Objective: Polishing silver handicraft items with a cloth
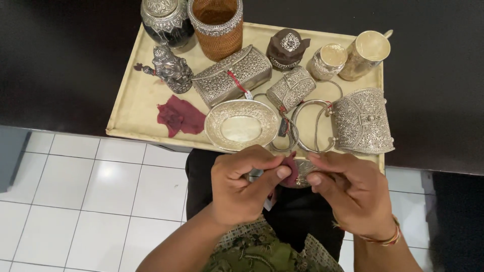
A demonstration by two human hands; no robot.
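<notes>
Your left hand (pixel 242 186) pinches a small dark red cloth (pixel 289 168) between thumb and forefinger, pressing it against a small silver piece (pixel 302 174) that your right hand (pixel 353 194) grips by the fingertips. Both hands are closed on their things and meet just below the near edge of the tray (pixel 128 108); what the silver piece is cannot be told, as the fingers hide most of it.

At twelve o'clock from your hands, on the cream tray, lies an oval silver dish (pixel 241 124). Just beside it at three o'clock rest silver bangles (pixel 312 126), and beyond them a wide filigree cuff-shaped bag (pixel 364 121). At nine o'clock from the dish sits a second crumpled dark red cloth (pixel 177 116).

Farther back lie a rectangular silver clutch (pixel 232 75) and a smaller silver purse (pixel 291 88), each with a red string. A small silver figurine (pixel 171 68) stands at the clutch's nine o'clock. Along the far edge stand a dark jar with a silver lid (pixel 166 20), a woven basket with a silver rim (pixel 217 25), a small dark brown box (pixel 288 48) and two silver cups (pixel 365 53).
</notes>
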